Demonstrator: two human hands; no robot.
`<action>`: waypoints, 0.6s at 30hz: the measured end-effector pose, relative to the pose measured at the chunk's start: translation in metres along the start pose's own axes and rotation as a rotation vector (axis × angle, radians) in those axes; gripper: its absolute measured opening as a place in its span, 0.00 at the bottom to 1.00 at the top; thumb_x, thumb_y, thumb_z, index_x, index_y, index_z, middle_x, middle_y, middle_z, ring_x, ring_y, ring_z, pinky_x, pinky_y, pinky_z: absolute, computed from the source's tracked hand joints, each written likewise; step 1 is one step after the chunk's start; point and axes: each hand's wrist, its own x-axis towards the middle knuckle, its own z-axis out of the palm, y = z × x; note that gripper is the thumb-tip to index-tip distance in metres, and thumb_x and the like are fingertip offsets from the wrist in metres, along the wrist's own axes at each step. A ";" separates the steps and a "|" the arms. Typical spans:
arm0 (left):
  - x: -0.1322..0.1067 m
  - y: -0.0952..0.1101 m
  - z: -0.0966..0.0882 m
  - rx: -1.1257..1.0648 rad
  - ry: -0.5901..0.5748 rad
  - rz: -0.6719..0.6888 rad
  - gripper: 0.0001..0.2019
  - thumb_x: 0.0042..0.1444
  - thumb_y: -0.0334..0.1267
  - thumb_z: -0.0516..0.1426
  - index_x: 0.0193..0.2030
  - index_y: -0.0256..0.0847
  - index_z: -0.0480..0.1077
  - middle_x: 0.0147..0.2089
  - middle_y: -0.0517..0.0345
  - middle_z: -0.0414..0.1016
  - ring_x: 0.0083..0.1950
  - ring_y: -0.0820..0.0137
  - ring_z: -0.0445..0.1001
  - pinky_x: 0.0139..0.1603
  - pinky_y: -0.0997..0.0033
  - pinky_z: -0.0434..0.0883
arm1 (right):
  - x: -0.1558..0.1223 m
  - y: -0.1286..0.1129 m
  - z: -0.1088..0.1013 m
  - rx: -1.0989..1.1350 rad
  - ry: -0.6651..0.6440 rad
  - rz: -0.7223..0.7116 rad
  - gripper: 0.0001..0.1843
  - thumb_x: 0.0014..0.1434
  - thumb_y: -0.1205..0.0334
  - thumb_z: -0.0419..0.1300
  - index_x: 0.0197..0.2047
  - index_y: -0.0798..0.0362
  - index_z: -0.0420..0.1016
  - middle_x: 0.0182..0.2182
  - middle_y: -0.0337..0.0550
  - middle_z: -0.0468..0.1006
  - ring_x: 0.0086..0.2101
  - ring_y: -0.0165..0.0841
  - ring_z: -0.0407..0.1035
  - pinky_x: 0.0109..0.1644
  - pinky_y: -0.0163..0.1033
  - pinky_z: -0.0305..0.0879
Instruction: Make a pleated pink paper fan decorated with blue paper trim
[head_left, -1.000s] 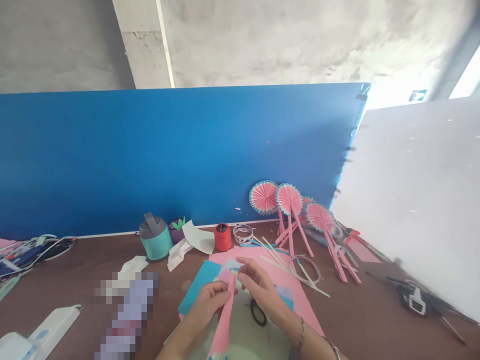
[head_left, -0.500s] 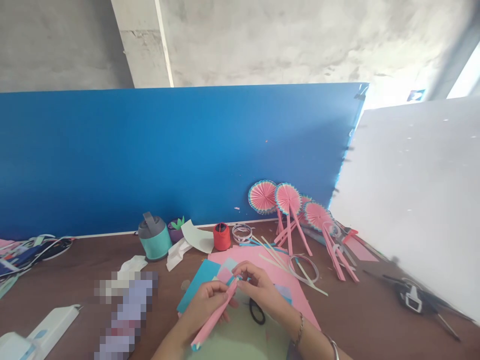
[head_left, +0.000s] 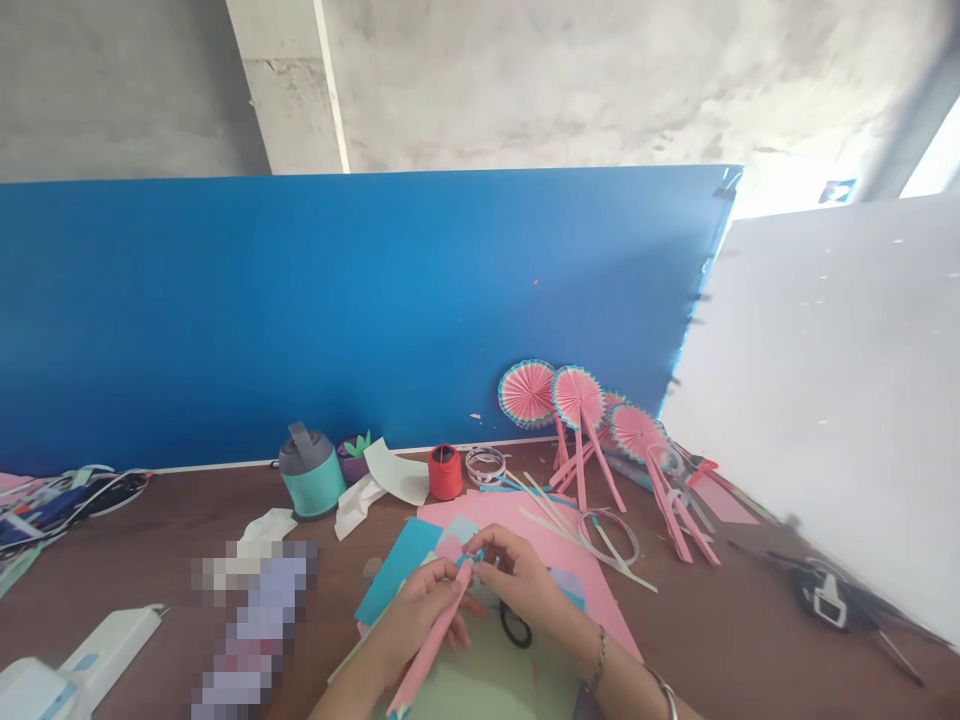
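Observation:
A folded pink paper strip (head_left: 431,645) with a blue end runs from the bottom edge up to my fingertips. My left hand (head_left: 416,608) is closed around its upper part. My right hand (head_left: 517,575) pinches the strip's top end, fingers together. Both hands hover over a pink sheet (head_left: 577,560) and a pale green sheet (head_left: 495,685) on the brown table (head_left: 750,640). Black scissor handles (head_left: 514,630) lie just under my right hand. A teal sheet (head_left: 394,575) lies to the left of my hands.
Pink paper fans on sticks (head_left: 581,420) lean against the blue partition (head_left: 337,310). Near it stand a teal jar (head_left: 311,478), a red spool (head_left: 445,472) and tape rings (head_left: 486,465). A glue gun (head_left: 825,595) lies right; a white device (head_left: 75,665) lies bottom left.
The pink strip has swung from hanging nearly straight down to slanting toward the lower left. My hands stay together at its top end.

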 end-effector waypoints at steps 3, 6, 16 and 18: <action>0.001 -0.001 0.002 -0.002 -0.005 -0.003 0.19 0.50 0.54 0.55 0.38 0.39 0.63 0.29 0.55 0.78 0.15 0.77 0.68 0.15 0.79 0.58 | -0.002 0.001 0.003 -0.067 0.023 -0.077 0.10 0.50 0.71 0.54 0.35 0.51 0.71 0.38 0.41 0.73 0.31 0.29 0.65 0.31 0.34 0.60; 0.001 -0.001 0.005 0.014 0.026 0.009 0.24 0.51 0.58 0.53 0.44 0.38 0.63 0.27 0.55 0.78 0.15 0.76 0.69 0.15 0.78 0.58 | -0.004 0.003 0.005 -0.111 0.059 -0.167 0.10 0.52 0.71 0.53 0.37 0.51 0.69 0.41 0.43 0.70 0.32 0.28 0.65 0.29 0.33 0.60; -0.002 -0.001 0.011 0.061 0.118 0.025 0.27 0.49 0.63 0.53 0.39 0.38 0.64 0.25 0.54 0.78 0.18 0.71 0.74 0.17 0.77 0.64 | -0.008 0.004 0.009 -0.291 0.123 -0.214 0.07 0.56 0.69 0.54 0.35 0.52 0.73 0.43 0.46 0.70 0.33 0.30 0.67 0.29 0.34 0.62; -0.001 -0.002 0.010 0.065 0.124 0.039 0.26 0.51 0.63 0.53 0.39 0.38 0.64 0.25 0.55 0.78 0.18 0.70 0.74 0.17 0.77 0.64 | -0.009 0.003 0.009 -0.292 0.146 -0.220 0.06 0.56 0.68 0.54 0.35 0.52 0.72 0.42 0.47 0.70 0.32 0.31 0.67 0.29 0.34 0.63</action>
